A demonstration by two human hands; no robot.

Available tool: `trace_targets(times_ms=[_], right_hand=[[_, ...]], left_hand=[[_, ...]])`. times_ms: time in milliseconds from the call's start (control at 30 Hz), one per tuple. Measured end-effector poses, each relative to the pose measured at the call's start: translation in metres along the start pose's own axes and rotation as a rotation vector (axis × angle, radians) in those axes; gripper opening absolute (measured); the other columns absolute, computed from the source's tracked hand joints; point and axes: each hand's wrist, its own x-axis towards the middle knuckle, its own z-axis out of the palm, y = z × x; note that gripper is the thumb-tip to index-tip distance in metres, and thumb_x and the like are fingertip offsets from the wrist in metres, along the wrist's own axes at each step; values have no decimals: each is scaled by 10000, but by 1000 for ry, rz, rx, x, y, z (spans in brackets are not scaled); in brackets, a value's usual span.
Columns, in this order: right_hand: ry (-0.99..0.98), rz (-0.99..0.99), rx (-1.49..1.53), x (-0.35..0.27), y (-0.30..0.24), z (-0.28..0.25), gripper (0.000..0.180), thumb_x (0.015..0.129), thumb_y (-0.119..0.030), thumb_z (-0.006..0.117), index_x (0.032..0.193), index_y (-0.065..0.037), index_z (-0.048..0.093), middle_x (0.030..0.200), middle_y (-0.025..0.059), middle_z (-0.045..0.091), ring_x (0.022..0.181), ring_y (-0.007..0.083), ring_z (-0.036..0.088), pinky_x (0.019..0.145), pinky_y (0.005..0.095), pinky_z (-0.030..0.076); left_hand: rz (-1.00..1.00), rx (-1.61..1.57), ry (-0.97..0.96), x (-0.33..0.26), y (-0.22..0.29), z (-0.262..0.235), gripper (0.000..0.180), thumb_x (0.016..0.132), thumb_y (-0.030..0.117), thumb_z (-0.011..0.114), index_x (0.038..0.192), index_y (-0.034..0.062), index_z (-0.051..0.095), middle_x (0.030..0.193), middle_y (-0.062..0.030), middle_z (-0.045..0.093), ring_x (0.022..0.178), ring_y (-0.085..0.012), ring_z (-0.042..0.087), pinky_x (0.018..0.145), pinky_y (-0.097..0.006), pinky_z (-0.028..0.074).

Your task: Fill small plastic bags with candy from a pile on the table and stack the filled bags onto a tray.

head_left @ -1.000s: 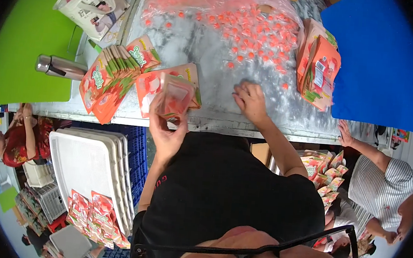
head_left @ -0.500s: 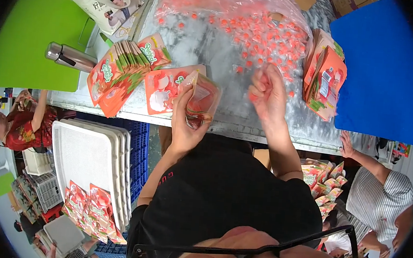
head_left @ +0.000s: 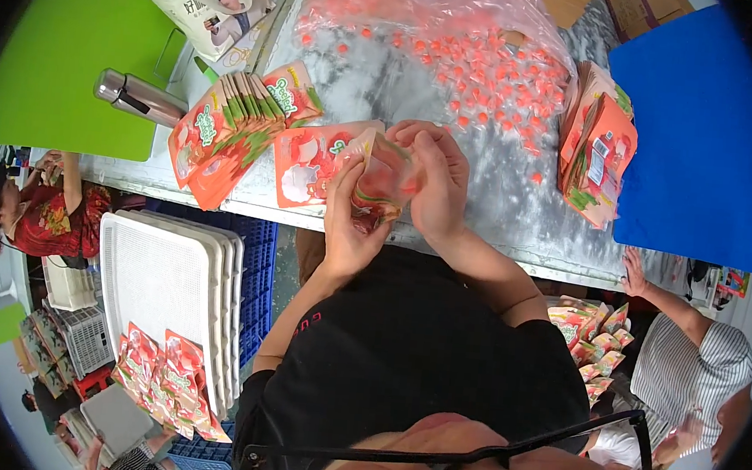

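"Since half a second ago, the right hand (head_left: 440, 185) has come in from beside the scattered pieces to the mouth of the pouch (head_left: 384, 181)."

"And the left hand?"

"Clasping that pouch by its side and lower end, tilted above the near edge of the table (head_left: 506, 212), close to the person's chest."

"Is the right one gripping anything?"

"Its fingers are bent against the pouch's upper edge. Whether they pinch the film or hold a piece, I cannot tell; the fingers hide it."

"So which step is this?"

"Filling, I'd judge: putting one of the red pieces (head_left: 493, 90) in through the opening. The next move calls for keeping the mouth spread while the right fingers let go inside and come out without dragging anything along."

"What else is around?"

"Flat pouches (head_left: 303, 174) lie just left of the held one, with fanned pouches (head_left: 224, 139) beyond them, then a steel flask (head_left: 135, 98) and a tote bag (head_left: 209, 3). Stacked pouches (head_left: 596, 155) sit at the right, beside a blue board (head_left: 706, 142)."

"Anything in the way?"

"A clear plastic bag (head_left: 438, 8) covers part of the pieces, so those out in front look easier to pick. The flat pouches are close enough to get nudged. Another person's hand (head_left: 634, 271) rests at the table's edge, well apart."
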Motion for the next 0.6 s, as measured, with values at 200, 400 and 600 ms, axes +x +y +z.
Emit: trace_targets(times_ms=[200, 400, 600], right_hand=[[16, -213, -122, 14, -4, -2, 237, 1023, -181, 483, 1014, 3, 632, 1062, 73, 640, 994, 152, 569, 927, 307, 436], [-29, -425, -1459, 64, 51, -126, 366, 949, -378, 582, 1182, -101, 636, 1292, 164, 545, 1220, 352, 479, 1076, 476, 325], [-71, -320, -1826, 61, 83, -178, 509, 902, -453, 620, 1321, -166, 597, 1468, 160, 421, 1378, 379, 336, 1143, 540, 207]], left_hand=[[-5, -54, -36, -2, -6, 0, 844, 629, -58, 779, 1386, 24, 415, 1398, -203, 448, 1305, -371, 449, 1082, -449, 384], [-257, -465, 201, -2, 12, -14, 790, 770, -179, 649, 1448, 34, 307, 1397, -146, 424, 1220, -225, 509, 776, -262, 553], [-119, -227, 178, -9, -10, -14, 802, 769, -159, 672, 1454, 32, 300, 1372, -142, 448, 1182, -224, 536, 794, -270, 554]])
